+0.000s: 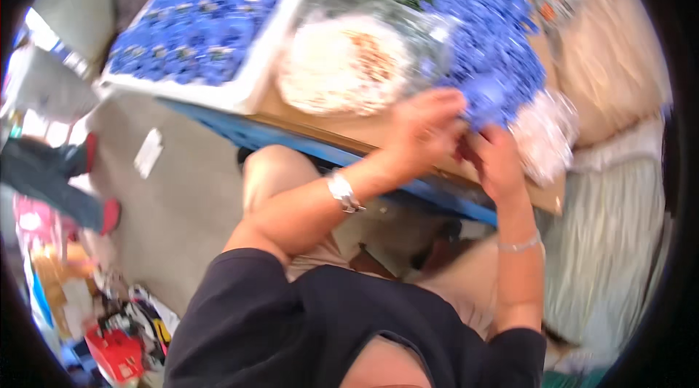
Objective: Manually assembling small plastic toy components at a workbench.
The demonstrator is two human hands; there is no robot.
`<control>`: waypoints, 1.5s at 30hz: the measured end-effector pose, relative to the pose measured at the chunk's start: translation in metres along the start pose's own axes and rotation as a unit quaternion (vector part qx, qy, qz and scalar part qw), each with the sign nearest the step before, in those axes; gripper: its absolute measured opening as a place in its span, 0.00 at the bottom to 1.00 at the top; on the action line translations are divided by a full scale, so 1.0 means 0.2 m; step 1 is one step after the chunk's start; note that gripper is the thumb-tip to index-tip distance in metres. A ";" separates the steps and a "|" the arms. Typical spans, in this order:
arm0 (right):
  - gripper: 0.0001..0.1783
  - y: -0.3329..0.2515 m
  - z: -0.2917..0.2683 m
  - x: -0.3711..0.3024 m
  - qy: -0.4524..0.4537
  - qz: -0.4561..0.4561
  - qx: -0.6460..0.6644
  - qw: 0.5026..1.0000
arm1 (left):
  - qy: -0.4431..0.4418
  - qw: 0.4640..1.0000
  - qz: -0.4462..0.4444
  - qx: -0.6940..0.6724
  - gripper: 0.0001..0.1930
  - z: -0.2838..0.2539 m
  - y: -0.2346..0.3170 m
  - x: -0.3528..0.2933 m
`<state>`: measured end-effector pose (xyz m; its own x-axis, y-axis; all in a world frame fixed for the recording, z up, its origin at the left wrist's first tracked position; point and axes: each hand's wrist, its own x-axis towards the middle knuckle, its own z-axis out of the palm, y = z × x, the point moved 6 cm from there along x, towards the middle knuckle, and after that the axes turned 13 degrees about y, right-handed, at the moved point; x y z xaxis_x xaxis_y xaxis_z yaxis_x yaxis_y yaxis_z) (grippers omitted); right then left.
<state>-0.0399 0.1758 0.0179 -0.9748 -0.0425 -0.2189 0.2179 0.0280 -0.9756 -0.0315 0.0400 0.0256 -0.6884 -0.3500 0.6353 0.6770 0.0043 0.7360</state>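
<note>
1. My left hand (426, 129) and right hand (499, 162) pinch together on a small reddish piece (466, 149) (blurred).
2. Blue pile (502, 60) just beyond my fingers: I'd grip steadily, working over the worktop (349, 133).

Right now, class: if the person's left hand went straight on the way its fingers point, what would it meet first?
Probably the heap of small blue pieces, just beyond the left hand; blur leaves depth uncertain.

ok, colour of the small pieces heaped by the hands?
Blue small pieces, with the hands at the heap's edge; head view.
</note>
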 end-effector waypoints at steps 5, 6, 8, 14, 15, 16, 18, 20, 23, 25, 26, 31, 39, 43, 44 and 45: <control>0.06 -0.01 0.02 -0.02 0.016 -0.036 -0.018 0.999 | -0.017 0.998 0.058 0.015 0.14 0.01 0.05 -0.02; 0.06 -0.01 0.04 -0.02 0.002 -0.042 -0.018 0.999 | -0.013 0.999 0.049 0.008 0.14 -0.01 0.05 -0.02; 0.06 -0.04 0.05 -0.02 0.005 -0.061 -0.086 0.994 | 0.005 0.998 0.052 0.018 0.14 -0.03 0.06 0.01; 0.07 0.04 0.01 0.00 0.051 -0.191 -0.171 0.965 | 0.067 0.994 0.080 0.039 0.14 -0.13 0.15 0.13; 0.07 0.05 0.01 0.00 0.054 -0.215 -0.217 0.951 | 0.103 0.991 0.084 0.029 0.14 -0.18 0.19 0.17; 0.07 0.07 0.02 0.00 0.057 -0.239 -0.262 0.933 | 0.139 0.986 0.088 0.019 0.13 -0.25 0.22 0.21; 0.08 0.07 0.05 0.00 0.033 -0.357 -0.319 0.877 | 0.207 0.968 0.114 0.087 0.13 -0.42 0.29 0.32; 0.08 0.03 0.10 -0.05 0.025 -0.472 -0.312 0.824 | 0.273 0.959 0.001 0.078 0.13 -0.66 0.32 0.43; 0.07 0.03 0.10 -0.06 0.020 -0.439 -0.324 0.837 | 0.368 0.897 0.099 0.225 0.11 -1.11 0.43 0.63; 0.07 0.04 0.10 -0.05 0.024 -0.431 -0.333 0.838 | 0.373 0.807 0.194 0.414 0.10 -1.40 0.56 0.78; 0.07 0.05 0.10 -0.05 0.021 -0.433 -0.329 0.839 | 0.388 0.811 0.182 0.399 0.10 -1.58 0.55 0.86; 0.08 0.06 0.10 -0.05 0.027 -0.464 -0.328 0.822 | 0.382 0.730 0.128 0.553 0.12 -2.19 0.49 1.14; 0.09 0.07 0.11 -0.04 0.034 -0.458 -0.351 0.816 | 0.278 0.626 0.021 0.728 0.09 -2.45 0.11 1.40; 0.10 0.08 0.11 -0.03 0.037 -0.451 -0.364 0.814 | 0.228 0.581 -0.092 0.776 0.12 -2.47 0.01 1.45; 0.09 0.08 0.11 -0.03 0.039 -0.454 -0.364 0.813 | 0.221 0.574 -0.121 0.779 0.10 -2.47 -0.02 1.45; 0.09 0.07 0.11 -0.03 0.041 -0.456 -0.363 0.811 | 0.199 0.583 -0.126 0.777 0.12 -2.45 -0.03 1.45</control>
<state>-0.0306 0.1547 0.0041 -0.7209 -0.3113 0.6192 -0.6529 0.6046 -0.4562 -0.1075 -0.5208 0.0909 -0.3910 -0.7118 0.5835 -0.6999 0.6416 0.3137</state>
